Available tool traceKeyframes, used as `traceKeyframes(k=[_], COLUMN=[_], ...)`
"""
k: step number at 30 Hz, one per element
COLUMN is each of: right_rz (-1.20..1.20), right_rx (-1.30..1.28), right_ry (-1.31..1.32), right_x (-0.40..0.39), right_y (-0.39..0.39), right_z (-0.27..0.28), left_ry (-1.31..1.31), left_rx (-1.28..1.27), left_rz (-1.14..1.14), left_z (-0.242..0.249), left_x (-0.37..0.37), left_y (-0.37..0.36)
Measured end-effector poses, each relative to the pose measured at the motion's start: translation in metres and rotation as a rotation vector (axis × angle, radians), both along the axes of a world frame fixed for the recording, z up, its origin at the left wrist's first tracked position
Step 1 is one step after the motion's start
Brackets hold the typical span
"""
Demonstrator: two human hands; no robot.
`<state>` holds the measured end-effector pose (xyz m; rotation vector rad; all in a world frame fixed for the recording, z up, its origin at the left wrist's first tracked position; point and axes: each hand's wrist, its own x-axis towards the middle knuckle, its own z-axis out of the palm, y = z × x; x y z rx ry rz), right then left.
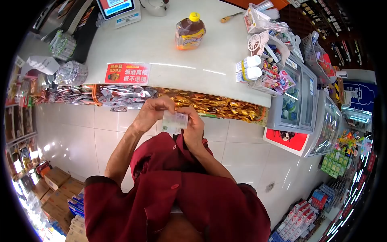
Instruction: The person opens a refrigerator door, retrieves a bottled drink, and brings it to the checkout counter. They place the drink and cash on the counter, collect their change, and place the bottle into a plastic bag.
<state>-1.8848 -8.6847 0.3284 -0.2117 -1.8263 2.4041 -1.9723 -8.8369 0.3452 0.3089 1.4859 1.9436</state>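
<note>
A pale greenish banknote [175, 122] is pinched between my two hands in front of my dark red shirt. My left hand [152, 115] grips its upper left side, with the fingers bent and the thumb close to the top edge. On the other side my right hand [192, 126] closes on the note's right edge. Both hands are just short of the counter's front edge. Beyond them on the white counter [161, 44] stands a plastic bottle [190, 32] of amber-brown drink with a yellow cap; neither hand touches it.
Packets in gold wrappers [213, 105] and silver wrappers [125, 93] line the counter front. A red sign [127, 73] lies at its edge. White bottles [249, 68] and small goods stand at right, beside a glass-topped freezer [297, 94]. Cardboard boxes [60, 197] are stacked at lower left.
</note>
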Motion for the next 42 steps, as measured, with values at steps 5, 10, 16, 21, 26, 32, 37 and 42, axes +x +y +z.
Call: traceKeyframes(k=[5,10,16,21,26,32,37,42], right_rz=[0.000,0.036,0.022,0.140,0.159,-0.159,-0.541,-0.634], right_rx=[-0.014,-0.116,-0.153,-0.691,-0.329,-0.133,-0.090,-0.127], right_ry=[0.058,0.050,-0.028,-0.286,-0.229,-0.242,-0.097,-0.058], right_x=[0.017,0.039,0.061,0.070,0.091,0.093,0.084,0.084], right_y=[-0.039,-0.076,-0.101,-0.109,-0.120,-0.093,-0.049,-0.030], right_z=[0.011,0.017,0.004,0.015,-0.006,-0.005,-0.017,-0.013], left_ry=[0.136,0.117,0.177,0.417,0.522,0.280,0.123,0.211], left_rx=[0.036,0.068,0.050,-0.087,-0.072,-0.091,-0.592,-0.450], left_rz=[0.166,0.271,0.281,0.309,0.282,0.328,-0.265,-0.591], left_z=[0.001,0.001,-0.004,-0.011,-0.012,-0.018,-0.053,-0.034], left_x=[0.038,0.073,0.100,0.109,0.113,0.111,0.136,0.178], left_y=[-0.040,-0.079,-0.108,-0.126,-0.123,-0.106,-0.068,-0.031])
